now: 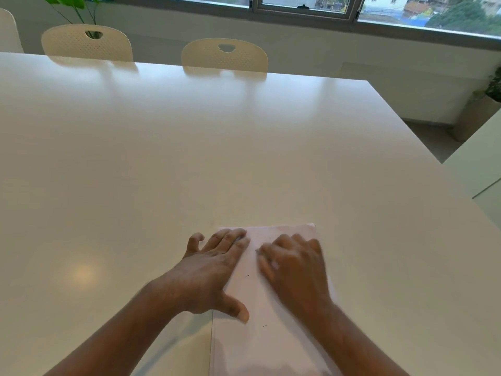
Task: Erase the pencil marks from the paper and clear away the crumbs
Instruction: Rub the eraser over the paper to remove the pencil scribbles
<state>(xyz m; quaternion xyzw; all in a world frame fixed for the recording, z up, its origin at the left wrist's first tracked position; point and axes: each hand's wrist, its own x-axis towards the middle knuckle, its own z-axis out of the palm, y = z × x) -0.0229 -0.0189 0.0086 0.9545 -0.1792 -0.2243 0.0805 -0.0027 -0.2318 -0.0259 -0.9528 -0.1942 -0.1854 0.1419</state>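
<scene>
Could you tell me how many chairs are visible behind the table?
3. One chair stands at the far edge of the table near the middle, another chair to its left, and a third chair is cut off at the left border. Others may be out of view.

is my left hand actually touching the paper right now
Touching. The head view shows the left hand lying flat across the left edge of the paper, fingers and thumb pressed on the sheet with no gap.
</scene>
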